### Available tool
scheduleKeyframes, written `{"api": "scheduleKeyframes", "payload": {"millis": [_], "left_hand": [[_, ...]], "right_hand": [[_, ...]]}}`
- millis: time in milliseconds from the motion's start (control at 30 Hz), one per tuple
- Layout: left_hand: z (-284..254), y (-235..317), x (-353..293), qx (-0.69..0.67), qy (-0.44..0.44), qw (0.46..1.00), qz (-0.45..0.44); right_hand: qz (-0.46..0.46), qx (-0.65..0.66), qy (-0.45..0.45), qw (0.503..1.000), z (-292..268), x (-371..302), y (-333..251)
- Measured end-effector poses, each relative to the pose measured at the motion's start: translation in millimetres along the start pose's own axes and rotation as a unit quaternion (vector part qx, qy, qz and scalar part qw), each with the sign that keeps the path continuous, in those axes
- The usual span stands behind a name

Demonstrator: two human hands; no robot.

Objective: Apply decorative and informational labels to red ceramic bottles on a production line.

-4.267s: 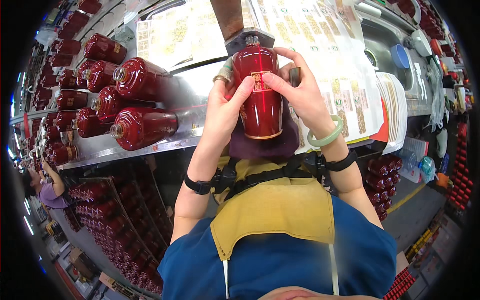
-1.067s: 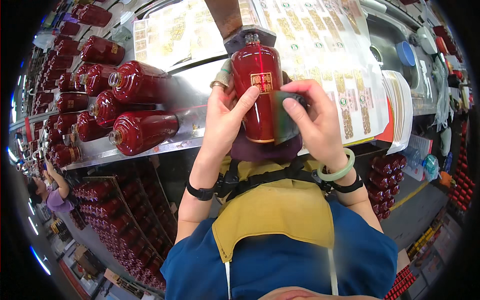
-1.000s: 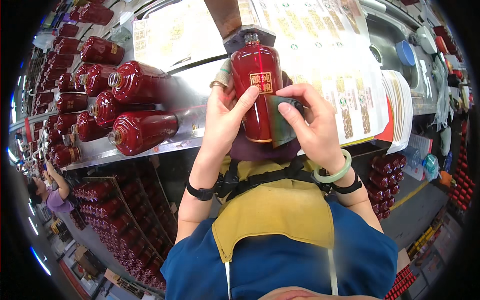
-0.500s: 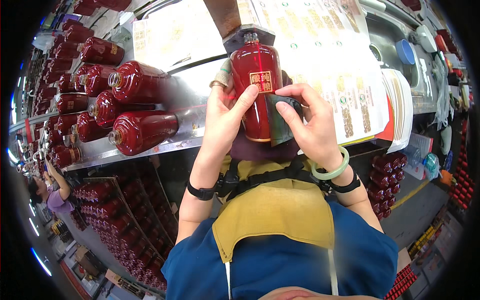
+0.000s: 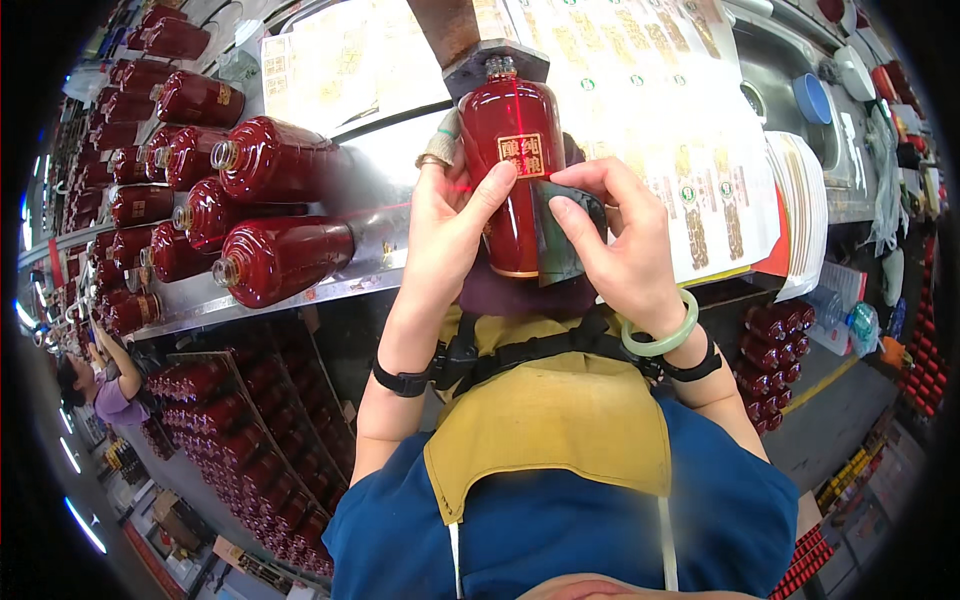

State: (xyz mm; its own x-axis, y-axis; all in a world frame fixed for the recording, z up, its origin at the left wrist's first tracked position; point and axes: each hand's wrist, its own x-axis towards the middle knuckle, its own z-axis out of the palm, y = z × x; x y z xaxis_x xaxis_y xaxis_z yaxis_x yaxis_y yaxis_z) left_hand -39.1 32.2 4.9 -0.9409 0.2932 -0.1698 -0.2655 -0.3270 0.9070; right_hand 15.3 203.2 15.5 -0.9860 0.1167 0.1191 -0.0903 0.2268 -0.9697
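A glossy dark red glass bottle (image 5: 508, 112), its neck uncapped, lies tilted in front of me with its mouth pointing away. On its side is a gold-framed label with gold characters (image 5: 521, 156). My left hand (image 5: 452, 215) grips the bottle from the left, thumb pressed at the label's lower left edge; a beige knitted finger cover (image 5: 441, 140) shows on its fingertips. Between thumb and fingers of my right hand (image 5: 632, 238) is a thin dark green-black flexible piece (image 5: 560, 250), held against the bottle just below the label. Its exact kind I cannot make out.
Several more red bottles (image 5: 285, 260) lie on the metal bench at left. Printed label sheets (image 5: 640, 130) cover the bright worktop. A metal bracket (image 5: 462, 65) stands at the bottle's neck. Racked bottles (image 5: 225, 450) fill the lower left. Another person (image 5: 115, 395) works at far left.
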Motion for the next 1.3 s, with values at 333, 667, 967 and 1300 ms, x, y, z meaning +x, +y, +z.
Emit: {"api": "scheduleKeyframes", "payload": {"millis": [333,667,967,1300], "left_hand": [[-0.1,-0.5,1.2,-0.013,-0.006,1.000,0.002],[-9.7,-1.1,-1.1,0.004,0.026,1.000,0.010],[10.8,-1.8,-1.0,0.022,0.031,0.999,0.031],[13.2,-1.9,0.0,0.045,0.045,0.997,0.035]], "right_hand": [[-0.010,0.001,0.001,1.000,0.0,0.6,4.1],[0.002,0.113,0.012,0.994,-26.3,43.9,3.1],[0.142,0.127,-0.063,0.980,-2.9,52.4,31.2],[0.098,0.164,-0.053,0.980,-15.2,60.2,20.6]]}}
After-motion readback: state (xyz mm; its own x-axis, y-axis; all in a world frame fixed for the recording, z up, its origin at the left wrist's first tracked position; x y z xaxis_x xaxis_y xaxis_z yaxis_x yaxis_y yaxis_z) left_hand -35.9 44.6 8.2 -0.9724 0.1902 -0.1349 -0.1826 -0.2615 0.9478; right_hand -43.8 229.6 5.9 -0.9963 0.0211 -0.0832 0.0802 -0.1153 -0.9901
